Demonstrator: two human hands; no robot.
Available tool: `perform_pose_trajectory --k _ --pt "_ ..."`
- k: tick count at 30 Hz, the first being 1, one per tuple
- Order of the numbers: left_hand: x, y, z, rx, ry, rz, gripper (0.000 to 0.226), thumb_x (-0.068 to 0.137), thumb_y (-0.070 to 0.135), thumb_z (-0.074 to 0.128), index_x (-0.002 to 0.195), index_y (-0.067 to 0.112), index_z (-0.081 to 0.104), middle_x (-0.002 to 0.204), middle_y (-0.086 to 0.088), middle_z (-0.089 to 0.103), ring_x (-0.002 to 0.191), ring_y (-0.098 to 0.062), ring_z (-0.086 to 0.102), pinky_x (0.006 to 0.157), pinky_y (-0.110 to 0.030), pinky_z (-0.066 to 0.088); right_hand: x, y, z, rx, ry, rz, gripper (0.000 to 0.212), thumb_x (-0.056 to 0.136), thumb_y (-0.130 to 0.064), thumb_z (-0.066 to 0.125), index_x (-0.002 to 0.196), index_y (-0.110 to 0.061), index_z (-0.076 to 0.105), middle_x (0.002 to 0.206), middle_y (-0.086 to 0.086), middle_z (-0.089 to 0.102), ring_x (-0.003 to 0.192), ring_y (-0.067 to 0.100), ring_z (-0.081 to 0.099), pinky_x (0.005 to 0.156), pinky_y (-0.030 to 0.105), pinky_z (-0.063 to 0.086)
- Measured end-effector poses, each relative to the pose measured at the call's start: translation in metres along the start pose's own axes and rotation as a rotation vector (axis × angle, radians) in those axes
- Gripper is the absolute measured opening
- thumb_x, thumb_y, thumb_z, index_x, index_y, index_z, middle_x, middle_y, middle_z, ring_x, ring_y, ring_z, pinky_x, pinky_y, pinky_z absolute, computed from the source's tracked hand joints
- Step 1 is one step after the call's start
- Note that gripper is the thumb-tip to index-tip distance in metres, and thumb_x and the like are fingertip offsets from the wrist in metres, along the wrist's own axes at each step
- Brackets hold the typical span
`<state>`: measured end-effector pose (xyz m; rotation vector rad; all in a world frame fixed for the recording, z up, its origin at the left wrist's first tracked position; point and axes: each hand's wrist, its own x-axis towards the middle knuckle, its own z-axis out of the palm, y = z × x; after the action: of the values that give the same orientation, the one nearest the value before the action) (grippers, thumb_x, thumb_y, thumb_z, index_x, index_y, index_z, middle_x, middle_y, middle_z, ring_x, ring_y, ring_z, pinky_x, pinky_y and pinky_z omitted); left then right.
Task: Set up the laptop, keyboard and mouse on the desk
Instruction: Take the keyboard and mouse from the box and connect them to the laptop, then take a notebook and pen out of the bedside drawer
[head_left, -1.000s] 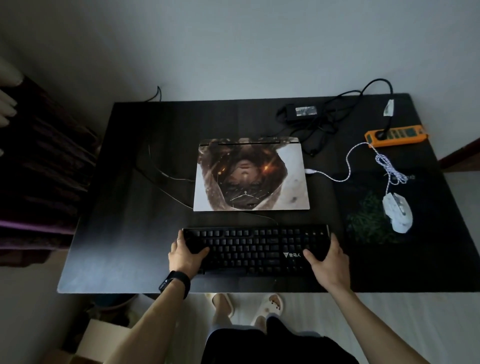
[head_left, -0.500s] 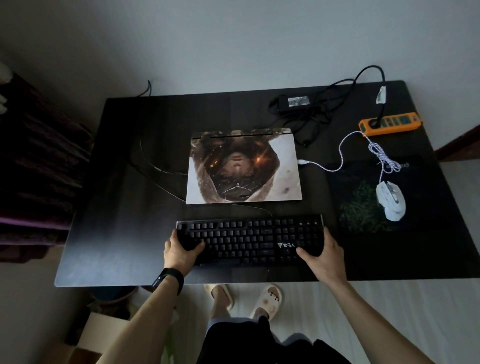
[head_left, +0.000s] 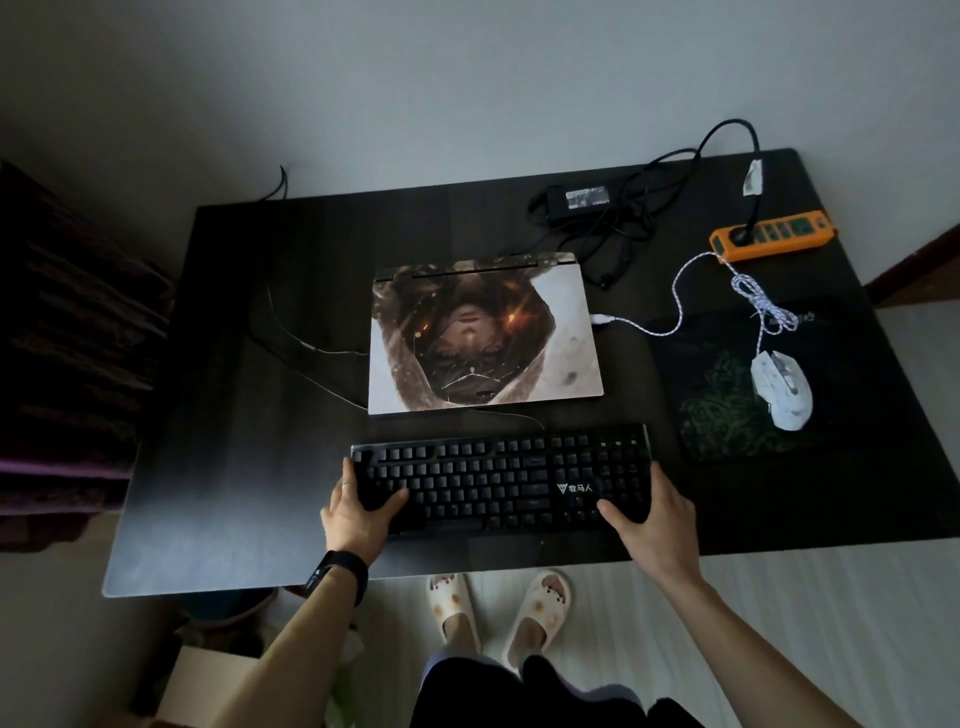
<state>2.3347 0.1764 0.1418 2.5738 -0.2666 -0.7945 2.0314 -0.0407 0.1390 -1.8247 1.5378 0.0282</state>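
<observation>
A black keyboard (head_left: 501, 478) lies near the front edge of the dark desk (head_left: 234, 467). My left hand (head_left: 356, 506) grips its left end, thumb over the keys. My right hand (head_left: 652, 512) grips its right end the same way. Behind the keyboard a closed laptop (head_left: 483, 332) with a printed picture on its lid lies flat. A white mouse (head_left: 782, 389) sits on a dark green-patterned mouse pad (head_left: 727, 415) to the right, its braided white cable (head_left: 675, 291) running to the laptop's right side.
An orange power strip (head_left: 774, 236) lies at the back right with a black plug in it. A black power adapter (head_left: 584, 200) and tangled black cords sit behind the laptop. Thin wires (head_left: 306, 343) lie left of the laptop. A cardboard box (head_left: 208, 686) stands on the floor.
Both hands keep their hold on the keyboard's ends. The view has tilted slightly, so the desk leans in the frame; the keyboard sits a little closer to the laptop's front edge.
</observation>
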Motion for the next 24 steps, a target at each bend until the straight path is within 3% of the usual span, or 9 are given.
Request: perform_pose_trajectory --k 11,14,19,22,24 --pt "0.005 0.008 -0.013 0.115 -0.120 0.003 0.095 0.080 0.049 0.071 0.152 0.013 0.020 0.148 -0.017 0.037 0.134 -0.039 0.034 0.114 -0.050 0.028 0.003 -0.009 -0.006 -0.019 -0.055 0.068 0.104 0.079 -0.054 0.076 0.157 -0.012 0.021 0.160 0.008 0.033 0.145 0.033 0.028 0.118 0.043 0.028" --pt "0.000 0.023 -0.025 0.234 -0.156 0.021 0.081 0.085 0.042 0.065 0.149 0.011 0.026 0.145 -0.018 0.037 0.133 -0.039 0.034 0.110 -0.050 0.033 0.005 -0.011 -0.014 -0.045 -0.051 0.073 0.096 0.072 -0.066 0.069 0.149 -0.019 0.038 0.150 0.005 0.048 0.138 0.030 0.042 0.112 0.045 0.040" --pt "-0.031 0.088 -0.036 0.403 -0.187 0.420 0.056 0.089 0.040 0.055 0.141 0.025 0.045 0.150 -0.010 0.033 0.135 -0.034 0.030 0.110 -0.047 0.034 -0.030 -0.039 -0.057 0.038 0.087 -0.059 0.048 0.090 -0.037 0.065 0.136 -0.024 0.059 0.132 0.006 0.062 0.131 0.027 0.049 0.109 0.043 0.042" --pt "-0.066 0.155 -0.031 0.423 -0.207 0.734 0.052 0.090 0.040 0.054 0.140 0.027 0.048 0.147 -0.004 0.041 0.135 -0.028 0.032 0.110 -0.045 0.035 -0.071 -0.048 -0.097 0.077 0.255 -0.144 0.037 0.094 -0.036 0.062 0.130 -0.029 0.063 0.127 -0.003 0.064 0.130 0.025 0.050 0.107 0.044 0.044" --pt "-0.103 0.203 -0.024 0.414 -0.207 0.946 0.050 0.092 0.040 0.054 0.139 0.027 0.048 0.148 -0.001 0.041 0.138 -0.024 0.030 0.111 -0.045 0.034 -0.106 -0.043 -0.129 0.079 0.416 -0.144 0.034 0.095 -0.032 0.063 0.128 -0.026 0.066 0.127 -0.005 0.065 0.131 0.024 0.048 0.107 0.036 0.040"
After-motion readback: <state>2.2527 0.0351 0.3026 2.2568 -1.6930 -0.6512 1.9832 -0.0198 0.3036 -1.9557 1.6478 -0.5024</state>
